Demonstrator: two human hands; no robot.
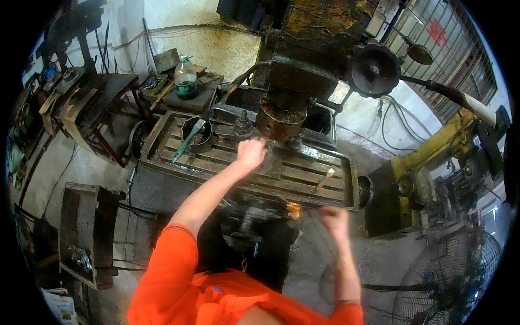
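Your left hand, closed on something unclear, seats work beneath the spindle at twelve o'clock; your blurred right hand, grip indeterminate, likely next reaches the feed lever at two o'clock.

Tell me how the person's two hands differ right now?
The left hand reaches far forward onto the slotted machine table, just under the drill head; the right hand hangs nearer the body, off the table's front edge. The left hand looks sharp and seems to rest on a part there; the right hand is blurred and seems to hold nothing. Both are bare, on arms with orange sleeves.
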